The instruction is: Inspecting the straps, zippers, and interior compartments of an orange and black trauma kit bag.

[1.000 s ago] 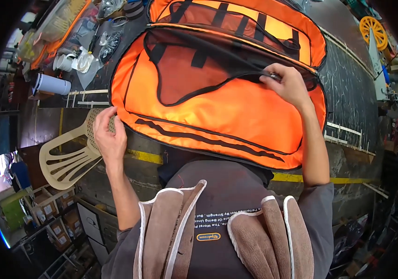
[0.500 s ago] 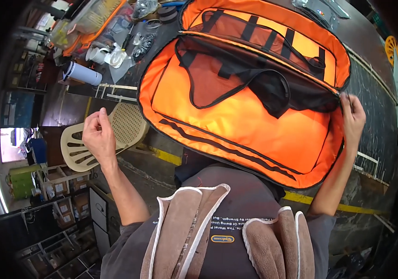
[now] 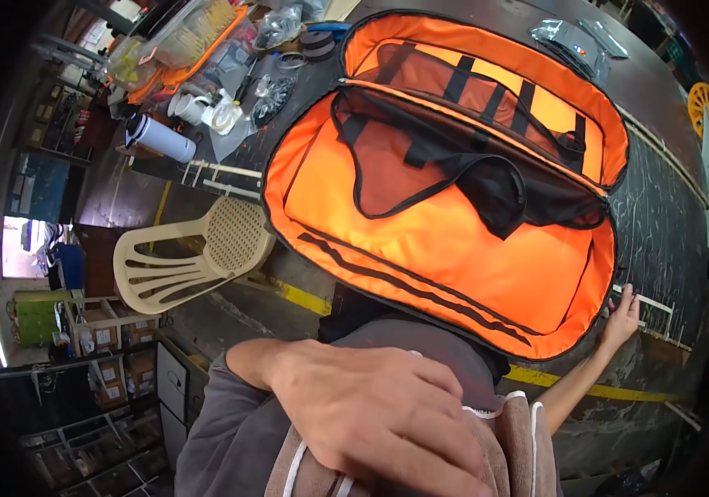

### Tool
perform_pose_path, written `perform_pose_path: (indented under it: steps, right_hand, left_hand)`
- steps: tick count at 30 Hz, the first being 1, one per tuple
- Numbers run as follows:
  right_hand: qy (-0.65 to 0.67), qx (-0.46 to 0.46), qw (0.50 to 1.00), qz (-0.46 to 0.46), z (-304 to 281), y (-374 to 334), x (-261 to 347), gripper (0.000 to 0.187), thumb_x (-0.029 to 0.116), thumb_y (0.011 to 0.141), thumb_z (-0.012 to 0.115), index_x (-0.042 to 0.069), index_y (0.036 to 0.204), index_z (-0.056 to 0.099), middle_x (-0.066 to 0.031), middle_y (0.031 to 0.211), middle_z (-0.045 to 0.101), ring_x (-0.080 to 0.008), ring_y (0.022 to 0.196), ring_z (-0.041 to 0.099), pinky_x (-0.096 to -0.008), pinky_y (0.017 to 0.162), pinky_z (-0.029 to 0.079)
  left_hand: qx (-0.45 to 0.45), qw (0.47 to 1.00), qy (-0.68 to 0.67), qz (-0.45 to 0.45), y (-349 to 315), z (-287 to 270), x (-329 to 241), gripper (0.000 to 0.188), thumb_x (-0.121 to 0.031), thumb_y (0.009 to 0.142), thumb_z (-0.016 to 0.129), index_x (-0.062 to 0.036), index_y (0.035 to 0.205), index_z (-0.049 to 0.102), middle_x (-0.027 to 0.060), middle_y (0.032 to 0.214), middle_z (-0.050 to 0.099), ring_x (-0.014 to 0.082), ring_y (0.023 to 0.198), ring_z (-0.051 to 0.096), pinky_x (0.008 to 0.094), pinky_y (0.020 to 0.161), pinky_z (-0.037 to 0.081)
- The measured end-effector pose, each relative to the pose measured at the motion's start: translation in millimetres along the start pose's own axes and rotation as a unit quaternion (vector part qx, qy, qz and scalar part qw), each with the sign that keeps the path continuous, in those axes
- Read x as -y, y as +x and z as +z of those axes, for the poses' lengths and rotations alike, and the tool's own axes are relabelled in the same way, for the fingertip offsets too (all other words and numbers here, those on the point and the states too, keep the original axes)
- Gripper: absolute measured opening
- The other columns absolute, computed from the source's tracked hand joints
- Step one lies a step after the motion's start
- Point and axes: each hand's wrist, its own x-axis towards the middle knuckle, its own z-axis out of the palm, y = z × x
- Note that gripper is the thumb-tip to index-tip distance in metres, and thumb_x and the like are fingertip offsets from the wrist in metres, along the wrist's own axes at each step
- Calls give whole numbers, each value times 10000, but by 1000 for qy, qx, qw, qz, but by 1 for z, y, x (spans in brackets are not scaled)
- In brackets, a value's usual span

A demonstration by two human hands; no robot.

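A bright orange bag (image 3: 445, 273) with black trim lies opened out before me. Its black and reddish mesh flaps (image 3: 404, 174) are bunched across the middle, one folded over the orange lining. My left hand (image 3: 379, 406) is close in front of my chest, over the brown towel (image 3: 524, 439) round my neck. Its fingers are curled; their tips and anything inside are hidden. Beside the bag's right edge, my right hand (image 3: 622, 319) is closed in a pinch, with a small dark bit at the fingertips too small to name.
A beige plastic chair (image 3: 234, 240) stands left of the bag. On the dark table (image 3: 660, 215), at the far left, are a lavender bottle (image 3: 164, 139), clear plastic bins (image 3: 193, 37), tape rolls and plastic bags. An orange spoked wheel (image 3: 706, 112) is at the far right.
My left hand has swung from beside the chair to in front of my chest. My right hand has come down along the bag's right edge, away from the hinge corner. The view has shifted.
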Motion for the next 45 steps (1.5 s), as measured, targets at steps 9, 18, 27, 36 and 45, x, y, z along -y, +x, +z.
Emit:
perform_pose_path:
  steps: [9,18,27,36,45]
  right_hand:
    - [94,62,993,-20,26,-9,-22,226,242,1066,693,55,941,724,56,876,678,-13,760,542,-192,698,436]
    - [72,43,996,-3,11,13,-43,251,252,1070,686,4,1078,722,0,1021,725,-64,904,635,-243,813,514]
    - [86,63,994,17,23,0,-24,275,272,1068,684,-1,1091,713,-4,1076,731,-66,936,646,-251,847,521]
    - [70,71,995,17,10,10,-36,276,281,1063,693,5,1067,714,2,1049,732,-59,922,626,-236,840,508]
    - [-72,149,972,-169,77,-26,132,423,227,1027,746,85,769,442,74,771,356,-49,703,329,-245,609,287]
  left_hand:
    - [-110,992,64,-9,-3,1,-17,273,-164,1047,610,17,1174,770,125,1044,786,215,820,739,362,712,552]
    - [96,993,74,-1,-3,-38,2,273,-225,1030,621,-22,1105,787,128,1097,761,253,900,734,360,766,551]
    - [-457,501,508,-531,-234,-170,22,236,-207,939,777,22,995,768,53,829,742,105,753,670,284,722,540]
    - [-612,592,197,-486,-299,-188,40,177,-201,986,742,-34,956,793,-33,757,707,47,649,602,228,615,444]
    - [-557,629,217,-497,-294,-189,34,180,-197,1008,720,-26,987,775,-9,786,714,70,683,644,234,634,490]
